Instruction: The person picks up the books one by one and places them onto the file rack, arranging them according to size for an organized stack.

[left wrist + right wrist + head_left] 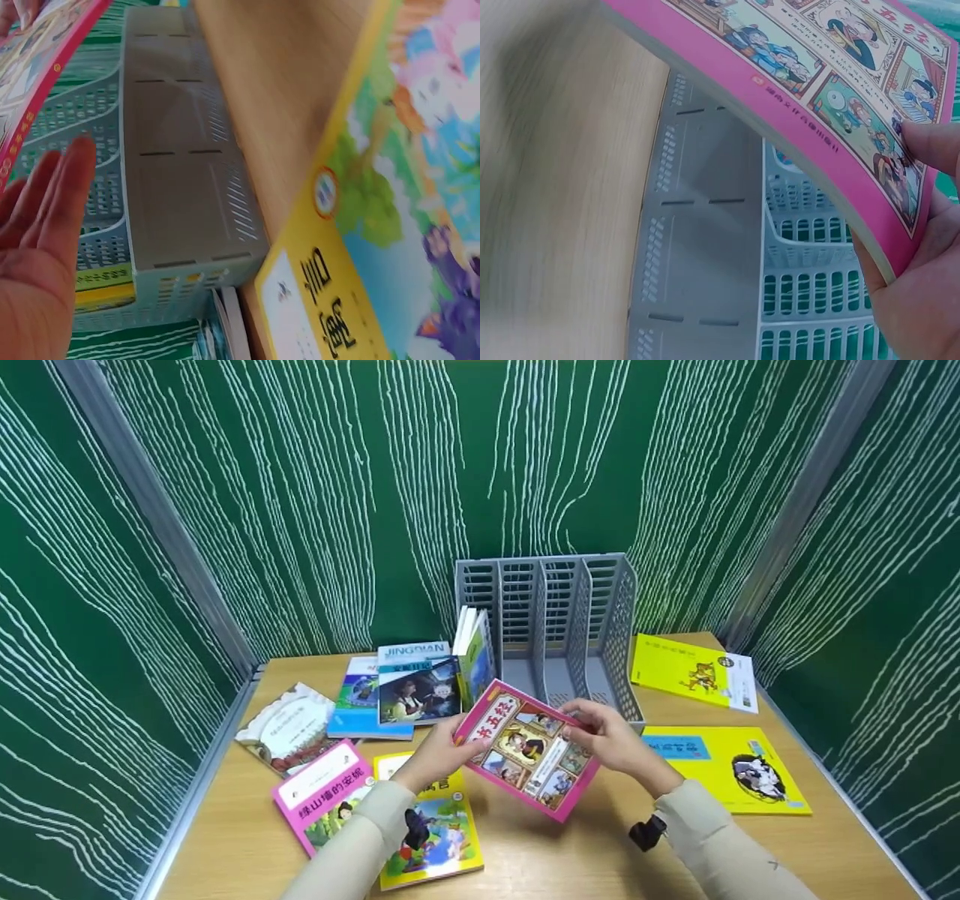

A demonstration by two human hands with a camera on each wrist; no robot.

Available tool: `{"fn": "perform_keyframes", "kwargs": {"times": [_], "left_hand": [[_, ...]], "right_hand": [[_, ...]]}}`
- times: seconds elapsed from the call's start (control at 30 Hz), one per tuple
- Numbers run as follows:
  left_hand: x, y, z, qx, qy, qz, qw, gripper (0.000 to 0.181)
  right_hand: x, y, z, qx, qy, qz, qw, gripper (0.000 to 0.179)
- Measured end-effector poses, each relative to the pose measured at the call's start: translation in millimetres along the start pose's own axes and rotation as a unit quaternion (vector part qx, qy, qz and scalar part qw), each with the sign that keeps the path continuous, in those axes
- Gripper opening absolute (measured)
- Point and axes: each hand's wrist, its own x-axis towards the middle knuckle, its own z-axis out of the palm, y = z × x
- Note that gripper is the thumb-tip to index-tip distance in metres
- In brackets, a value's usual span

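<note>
A pink-bordered picture book [523, 744] is held tilted above the table, its illustrated cover facing up. My left hand [439, 754] holds the book's left edge, thumb over the cover; the left wrist view shows its fingers extended beside the book. At the opposite edge, my right hand [616, 741] pinches the book with the thumb on the cover, plain in the right wrist view. Beyond the book stands a grey file rack [566, 604] with several slots. Upright books [472, 649] stand in its leftmost slot.
Left on the table [247, 840] lie a pale floral book [289, 724], a pink book [326, 787], a yellow book [442, 840] and a dark-covered book [420, 690] over blue ones. Yellow books [694, 671] lie at the right. Green walls surround the table.
</note>
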Motion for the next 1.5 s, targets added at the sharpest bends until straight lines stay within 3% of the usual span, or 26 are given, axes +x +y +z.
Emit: {"fn": "perform_keyframes", "kwargs": {"times": [0.13,0.43,0.67,0.8,0.97,1.13,1.33,1.5], "left_hand": [[-2.6,6.5,-1.4,-0.024,-0.015,0.009,0.9996,0.041],[-8.5,23.4,-10.3,0.000,-0.007,0.046,0.9989,0.034],[-13.2,31.2,-31.7,0.034,0.066,0.090,0.9932,0.029],[-18.7,34.9,-44.0,0.043,0.118,0.102,0.9868,0.029],[-24.6,40.0,-54.5,0.057,0.179,0.113,0.9756,0.030],[-29.6,45.7,-56.7,0.067,0.226,0.113,0.9651,0.034],[-27.6,50.7,-47.5,0.118,0.289,0.139,0.9399,0.032],[-20.2,54.9,-32.8,0.141,0.320,0.137,0.9266,0.031]], "right_hand": [[1.3,-2,2,0.002,0.006,-0.007,1.0000,0.023],[4.0,-5,0,-0.002,0.026,-0.003,0.9996,0.028],[7.8,2,-4,-0.095,0.106,-0.030,0.9893,0.040],[8.2,10,-8,-0.145,0.119,-0.006,0.9823,0.042],[5.5,26,-13,-0.209,0.084,0.051,0.9731,0.050],[4.0,42,-13,-0.265,0.043,0.051,0.9618,0.050],[4.4,51,-8,-0.319,0.012,0.076,0.9447,0.044],[6.9,52,-5,-0.352,0.003,0.092,0.9315,0.039]]}}
